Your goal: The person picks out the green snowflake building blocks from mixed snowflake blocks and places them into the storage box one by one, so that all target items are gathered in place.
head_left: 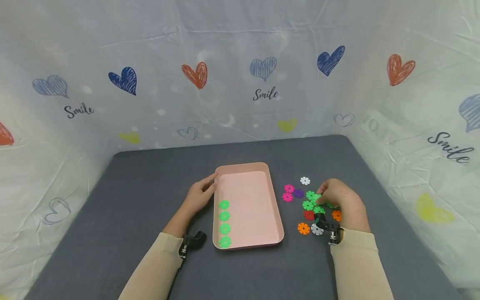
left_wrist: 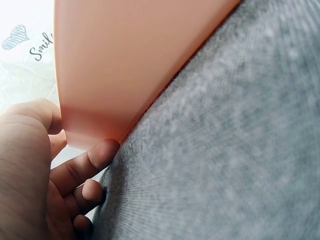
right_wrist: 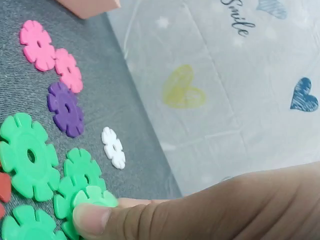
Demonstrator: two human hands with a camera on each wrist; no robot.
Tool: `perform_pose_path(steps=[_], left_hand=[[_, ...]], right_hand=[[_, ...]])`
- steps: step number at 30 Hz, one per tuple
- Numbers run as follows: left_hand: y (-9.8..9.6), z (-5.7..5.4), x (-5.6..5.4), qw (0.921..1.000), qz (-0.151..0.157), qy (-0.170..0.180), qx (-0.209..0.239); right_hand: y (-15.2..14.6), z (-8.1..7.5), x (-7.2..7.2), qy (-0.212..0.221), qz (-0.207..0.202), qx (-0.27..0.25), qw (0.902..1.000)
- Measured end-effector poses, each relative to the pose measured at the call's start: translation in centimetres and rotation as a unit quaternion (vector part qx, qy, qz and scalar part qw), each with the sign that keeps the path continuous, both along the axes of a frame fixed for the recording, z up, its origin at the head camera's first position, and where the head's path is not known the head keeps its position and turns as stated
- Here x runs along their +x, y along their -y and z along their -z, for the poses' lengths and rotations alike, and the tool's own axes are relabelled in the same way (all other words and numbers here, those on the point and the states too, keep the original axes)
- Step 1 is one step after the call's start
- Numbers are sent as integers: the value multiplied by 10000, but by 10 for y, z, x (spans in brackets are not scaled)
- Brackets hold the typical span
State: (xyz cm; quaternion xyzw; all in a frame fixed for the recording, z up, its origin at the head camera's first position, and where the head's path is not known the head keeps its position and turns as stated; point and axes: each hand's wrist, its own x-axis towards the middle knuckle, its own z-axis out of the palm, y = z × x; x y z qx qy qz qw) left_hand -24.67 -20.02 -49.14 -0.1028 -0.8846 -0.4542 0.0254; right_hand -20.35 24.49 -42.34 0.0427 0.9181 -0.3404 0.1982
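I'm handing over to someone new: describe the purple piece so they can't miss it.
Find the pink tray on the dark table. To its right, beside two magenta notched discs, lies the purple piece. No other visible disc is purple.

One tray (head_left: 252,191) is holding four green discs (head_left: 224,216) at eight o'clock; at its three are lying two pinks (head_left: 287,197), two oranges (head_left: 301,228), two whites (head_left: 303,181), one purple (head_left: 297,193), one visible red (head_left: 308,215), five-plus greens (head_left: 307,205).

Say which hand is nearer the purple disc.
Right. The right hand is just right of the purple disc, pinching a green disc; the left hand is across the pink tray, touching its left side.
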Motion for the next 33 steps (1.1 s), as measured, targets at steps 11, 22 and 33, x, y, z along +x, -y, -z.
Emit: perform_pose_path(steps=[11,22,33], left_hand=[[4,-2,3,10000,12,40,-10],[1,-4,4,9999,20,-49,-101],[2,-2,2,9998,127,-113,-106]], right_hand=[[18,-25,-4,-680,-22,-1683,9834],[112,-55,-20,-1018,-1063,-2181,9648],[227,-32,-42,-764,-1573,-1123,9782]])
